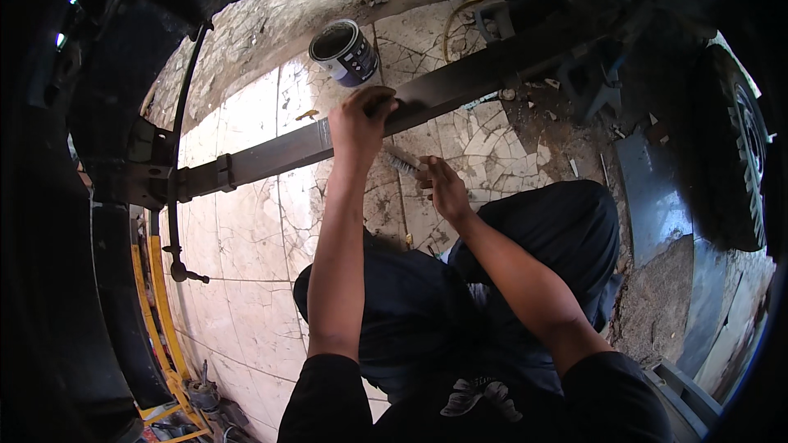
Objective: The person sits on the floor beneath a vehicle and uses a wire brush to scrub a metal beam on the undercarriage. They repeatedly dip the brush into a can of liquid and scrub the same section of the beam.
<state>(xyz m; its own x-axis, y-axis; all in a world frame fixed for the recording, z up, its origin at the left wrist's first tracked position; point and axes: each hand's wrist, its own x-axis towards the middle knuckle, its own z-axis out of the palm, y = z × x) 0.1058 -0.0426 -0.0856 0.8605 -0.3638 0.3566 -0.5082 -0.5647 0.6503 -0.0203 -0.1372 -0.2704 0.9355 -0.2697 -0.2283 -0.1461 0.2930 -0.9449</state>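
Observation:
A long dark metal beam (279,154) crosses in front of me, slanting up to the right. My left hand (359,121) is over the beam with its fingers curled in; whether anything is inside them is hidden. Lower and to the right, on the near side of the beam, my right hand (446,187) pinches the end of what looks like a wire brush (400,161), its bristles showing beyond the fingertips. Just past the beam, near my left hand, an open paint can (345,53) with a dark blue and white label stands on the tiles.
Cracked pale tiles (246,238) cover the floor beneath. A thin dark rod (185,107) with a jointed end hangs at the left, near yellow metal bars (156,303). A tyre (730,148) stands at the far right, with a grey metal stand (603,90) under the beam.

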